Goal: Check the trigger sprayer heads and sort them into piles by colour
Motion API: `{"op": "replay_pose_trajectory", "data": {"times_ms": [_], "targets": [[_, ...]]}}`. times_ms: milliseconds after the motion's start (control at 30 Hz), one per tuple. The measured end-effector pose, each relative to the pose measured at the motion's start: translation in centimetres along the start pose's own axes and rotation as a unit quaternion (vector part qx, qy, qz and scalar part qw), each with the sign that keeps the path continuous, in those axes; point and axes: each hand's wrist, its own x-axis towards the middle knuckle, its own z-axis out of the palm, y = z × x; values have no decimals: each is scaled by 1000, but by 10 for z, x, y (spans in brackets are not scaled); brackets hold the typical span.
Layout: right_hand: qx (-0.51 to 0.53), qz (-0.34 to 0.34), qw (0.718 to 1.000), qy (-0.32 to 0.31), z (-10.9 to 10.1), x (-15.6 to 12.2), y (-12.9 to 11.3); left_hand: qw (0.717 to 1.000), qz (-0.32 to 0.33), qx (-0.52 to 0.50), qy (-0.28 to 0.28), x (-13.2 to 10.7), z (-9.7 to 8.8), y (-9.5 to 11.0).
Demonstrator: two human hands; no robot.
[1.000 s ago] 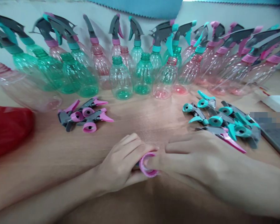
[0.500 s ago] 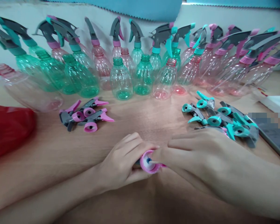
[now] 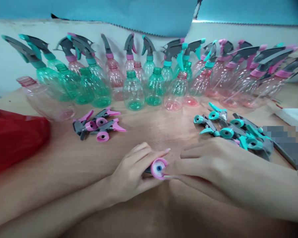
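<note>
Since half a second ago the pink collar has turned to face the camera squarely, its blue centre now showing, and the whole scene sits lower in the view. Wooden table (image 3: 149,132): light brown, carries everything. Row of clear green and pink plastic spray bottles (image 3: 154,89): runs along the far edge, some fitted with grey trigger heads, several in front open-necked. Red plastic bag (image 3: 15,138): at the left edge, on the table. Pile of grey-and-teal trigger heads (image 3: 233,132): right of centre, just beyond the right hand. Smaller pile of grey-and-pink trigger heads (image 3: 99,125): left of centre, well apart from both hands. Right hand (image 3: 213,168): fingers extended leftwards, fingertips touching the collar's right rim; thumb hidden, so cannot tell whether it pinches. Left hand (image 3: 134,173): curled closed around the grey trigger sprayer head with a pink screw collar (image 3: 159,168), which lies low over the table at centre front, between the two hands, body mostly hidden in the fist.
</note>
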Motion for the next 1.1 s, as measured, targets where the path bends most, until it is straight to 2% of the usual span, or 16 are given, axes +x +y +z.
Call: {"op": "replay_pose_trajectory", "data": {"times_ms": [100, 200, 367, 500, 567, 633, 700, 767, 833, 867, 933, 1033, 1100], "targets": [[18, -2, 999, -39, 0, 1, -4, 1000, 9, 25, 1, -1, -2, 2], [15, -14, 1000, -14, 5, 3, -5, 998, 28, 51, 10, 0, -4, 4], [-35, -10, 999, 37, 14, 3, -8, 994, 9, 107, 21, -8, -12, 11], [-23, 18, 1000, 2, 16, -1, -19, 984, 8, 178, 0, -21, -25, 19], [-8, 33, 999, -26, 15, -2, -23, 977, -12, 213, 0, -27, -32, 21], [12, 45, 999, -25, 14, -4, -24, 970, -48, 239, 19, -32, -41, 19], [30, 55, 998, -11, 12, -6, -21, 960, -87, 260, 61, -36, -53, 14], [31, 66, 997, -6, 11, -9, -17, 941, -117, 288, 130, -37, -67, 3], [8, 85, 996, -14, 12, -11, -10, 909, -159, 329, 200, -36, -81, -13], [-7, 94, 995, -15, 14, -11, -7, 898, -171, 343, 215, -35, -88, -23], [-25, 98, 995, -24, 20, -9, 0, 887, -173, 376, 204, -32, -97, -43], [-47, 101, 994, -14, 29, -5, 10, 892, -150, 412, 106, -31, -100, -69], [-57, 110, 992, -6, 32, -4, 17, 890, -151, 425, 63, -32, -99, -76]]}}
